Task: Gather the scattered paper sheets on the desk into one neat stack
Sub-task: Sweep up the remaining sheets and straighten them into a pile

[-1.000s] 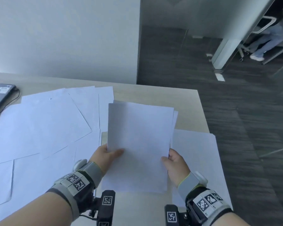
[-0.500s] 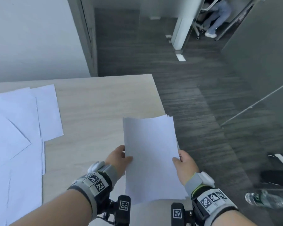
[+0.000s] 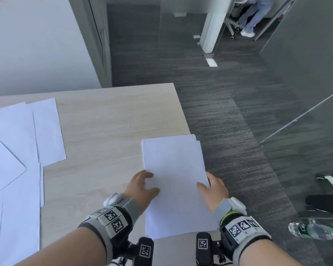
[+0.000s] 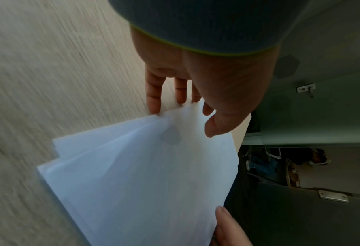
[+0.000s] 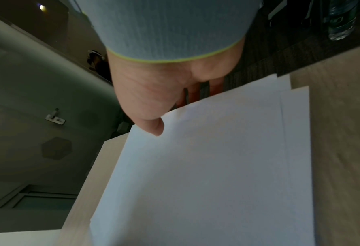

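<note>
A stack of white paper sheets (image 3: pixel 176 181) lies lengthwise by the right edge of the light wooden desk (image 3: pixel 108 121), its far sheets slightly out of line. My left hand (image 3: pixel 149 182) holds its left edge. In the left wrist view the left hand (image 4: pixel 187 119) has fingers under the stack (image 4: pixel 145 174) and the thumb over it. My right hand (image 3: pixel 204 179) grips the right edge. In the right wrist view the right hand (image 5: pixel 174 113) has its thumb on top of the stack (image 5: pixel 216 166), fingers beneath. Several loose sheets (image 3: pixel 17 150) overlap at the desk's left.
The desk's right edge (image 3: pixel 183 120) drops to dark carpet. A plastic water bottle (image 3: pixel 315 230) and a black object (image 3: pixel 325 204) lie on the floor at the right. A seated person's legs (image 3: pixel 254 16) show far off behind a glass partition.
Both hands carried the stack right, away from above the scattered sheets, and lowered it flatter near the desk's right edge. The view swung right with it.
</note>
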The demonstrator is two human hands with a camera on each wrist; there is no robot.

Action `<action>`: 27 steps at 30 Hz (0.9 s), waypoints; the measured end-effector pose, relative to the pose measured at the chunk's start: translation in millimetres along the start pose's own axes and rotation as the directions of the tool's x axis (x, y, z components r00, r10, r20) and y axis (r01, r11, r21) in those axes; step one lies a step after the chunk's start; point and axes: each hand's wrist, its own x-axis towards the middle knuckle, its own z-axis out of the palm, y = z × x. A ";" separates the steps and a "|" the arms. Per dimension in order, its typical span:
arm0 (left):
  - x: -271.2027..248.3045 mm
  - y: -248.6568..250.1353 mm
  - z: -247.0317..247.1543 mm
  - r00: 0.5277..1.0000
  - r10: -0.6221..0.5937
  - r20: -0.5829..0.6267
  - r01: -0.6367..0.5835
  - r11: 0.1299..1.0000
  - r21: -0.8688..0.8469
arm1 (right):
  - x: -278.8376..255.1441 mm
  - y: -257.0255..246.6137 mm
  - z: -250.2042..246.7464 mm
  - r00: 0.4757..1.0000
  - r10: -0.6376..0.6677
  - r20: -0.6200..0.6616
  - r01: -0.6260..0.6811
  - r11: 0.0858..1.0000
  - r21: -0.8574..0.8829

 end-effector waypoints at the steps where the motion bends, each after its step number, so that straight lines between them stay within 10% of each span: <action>1: 1.0 1.5 1.4 1.000 -0.003 0.010 0.003 1.000 -0.019 | 1.4 -2.1 -0.7 1.000 0.003 0.017 -0.003 1.000 0.016; 13: 14.6 -0.5 2.2 0.999 -0.029 0.033 0.033 0.990 -0.138 | 13.1 -10.9 -3.2 0.995 0.033 0.096 -0.049 0.984 0.172; 27: 6.7 -19.4 -31.4 0.999 0.022 -0.044 -0.025 0.997 -0.069 | -10.2 -32.5 -2.7 0.981 -0.117 -0.155 0.127 0.991 0.052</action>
